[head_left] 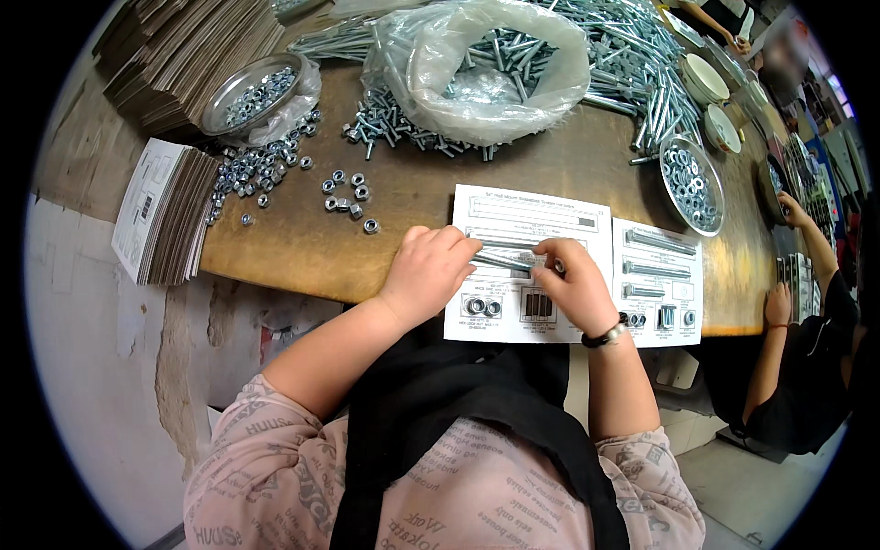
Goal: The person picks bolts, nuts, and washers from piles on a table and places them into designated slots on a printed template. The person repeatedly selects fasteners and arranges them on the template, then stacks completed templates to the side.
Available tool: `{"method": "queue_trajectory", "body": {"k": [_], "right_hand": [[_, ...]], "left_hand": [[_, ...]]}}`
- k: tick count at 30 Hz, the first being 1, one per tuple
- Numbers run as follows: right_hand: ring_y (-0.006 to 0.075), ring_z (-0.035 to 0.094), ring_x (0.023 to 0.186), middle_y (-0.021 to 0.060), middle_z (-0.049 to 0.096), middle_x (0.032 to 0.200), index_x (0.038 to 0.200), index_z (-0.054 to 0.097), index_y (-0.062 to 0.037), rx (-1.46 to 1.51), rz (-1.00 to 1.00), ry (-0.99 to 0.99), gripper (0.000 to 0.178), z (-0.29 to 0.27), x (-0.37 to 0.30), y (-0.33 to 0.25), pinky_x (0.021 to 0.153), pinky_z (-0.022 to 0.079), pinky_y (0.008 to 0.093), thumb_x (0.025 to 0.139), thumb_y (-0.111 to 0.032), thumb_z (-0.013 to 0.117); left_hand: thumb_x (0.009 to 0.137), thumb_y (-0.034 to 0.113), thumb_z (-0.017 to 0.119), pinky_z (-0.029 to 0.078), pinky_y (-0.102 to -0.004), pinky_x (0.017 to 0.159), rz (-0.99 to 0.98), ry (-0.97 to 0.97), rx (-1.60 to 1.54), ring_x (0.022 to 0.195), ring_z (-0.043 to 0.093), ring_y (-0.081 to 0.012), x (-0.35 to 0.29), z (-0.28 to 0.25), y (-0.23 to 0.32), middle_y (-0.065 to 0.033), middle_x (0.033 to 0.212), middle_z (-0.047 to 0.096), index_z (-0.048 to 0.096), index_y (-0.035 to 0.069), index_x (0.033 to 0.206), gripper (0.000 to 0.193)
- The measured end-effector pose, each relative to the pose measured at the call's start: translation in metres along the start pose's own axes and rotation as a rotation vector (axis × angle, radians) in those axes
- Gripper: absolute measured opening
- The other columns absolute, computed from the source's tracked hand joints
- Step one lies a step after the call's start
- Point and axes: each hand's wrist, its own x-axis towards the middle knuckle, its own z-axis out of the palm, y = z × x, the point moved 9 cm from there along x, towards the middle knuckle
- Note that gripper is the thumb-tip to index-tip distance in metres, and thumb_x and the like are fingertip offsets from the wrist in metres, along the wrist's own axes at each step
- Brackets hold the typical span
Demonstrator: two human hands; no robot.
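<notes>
In front of me a white printed card (pixel 587 316) with outline drawings of hardware lies at the table's near edge. My left hand (pixel 431 268) grips one end of a long bolt (pixel 502 260) over the card, fingers closed. Round the bolt's other end the fingers of my right hand (pixel 579 286) are pinched. Just beyond it another long bolt (pixel 504 242) lies across the card. Two nuts (pixel 483 307) and several short dark parts (pixel 538 304) sit over the card's lower drawings. On the right a second printed card (pixel 671 295) carries bolts, nuts and small parts.
A plastic bag (pixel 431 69) of bolts stands at the back, with loose bolts (pixel 632 55) heaped around it. Loose nuts (pixel 344 203) lie left, near a nut bowl (pixel 213 108) and stacked cards (pixel 174 215). A washer bowl (pixel 667 160) stands right. Another person's hands (pixel 779 302) work far right.
</notes>
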Motion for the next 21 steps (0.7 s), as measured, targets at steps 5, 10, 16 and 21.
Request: {"method": "queue_trajectory", "body": {"k": [5, 10, 16, 21], "right_hand": [[0.03, 0.057, 0.075, 0.0117, 0.054, 0.084, 0.09, 0.061, -0.0094, -0.324, -0.079, 0.025, 0.018, 0.01, -0.004, -0.003, 0.064, 0.047, 0.0377, 0.072, -0.012, 0.066], [0.03, 0.057, 0.074, 0.0107, 0.055, 0.084, 0.089, 0.061, -0.0111, -0.333, -0.108, 0.01, 0.017, 0.01, -0.005, -0.005, 0.063, 0.047, 0.0383, 0.073, -0.012, 0.065], [0.0275, 0.056, 0.072, 0.0111, 0.054, 0.083, 0.092, 0.058, -0.007, -0.206, -0.051, -0.003, 0.018, 0.004, -0.003, -0.005, 0.064, 0.046, 0.0356, 0.074, -0.009, 0.062], [0.023, 0.054, 0.075, 0.0125, 0.054, 0.084, 0.093, 0.055, 0.0, -0.016, -0.126, 0.053, 0.016, -0.006, 0.016, -0.018, 0.068, 0.043, 0.0306, 0.077, -0.001, 0.051]], "left_hand": [[0.072, 0.014, 0.065, 0.037, -0.0341, 0.076, -0.009, -0.006, -0.005, 0.083, 0.054, -0.0213, 0.001, 0.004, 0.001, -0.0036, 0.084, 0.055, 0.059, 0.01, 0.09, 0.02], [0.072, 0.013, 0.064, 0.039, -0.0345, 0.073, -0.101, -0.148, -0.144, 0.081, 0.055, -0.0221, -0.004, 0.01, -0.006, -0.0045, 0.083, 0.056, 0.058, 0.01, 0.089, 0.018], [0.072, 0.016, 0.066, 0.039, -0.0357, 0.071, -0.063, -0.142, -0.157, 0.083, 0.055, -0.0219, -0.004, -0.001, 0.005, -0.0039, 0.083, 0.056, 0.058, 0.011, 0.091, 0.021], [0.07, 0.02, 0.067, 0.036, -0.0331, 0.073, 0.186, -0.235, -0.108, 0.082, 0.055, -0.0183, -0.017, 0.015, 0.043, -0.0013, 0.086, 0.056, 0.059, 0.014, 0.096, 0.028]]}}
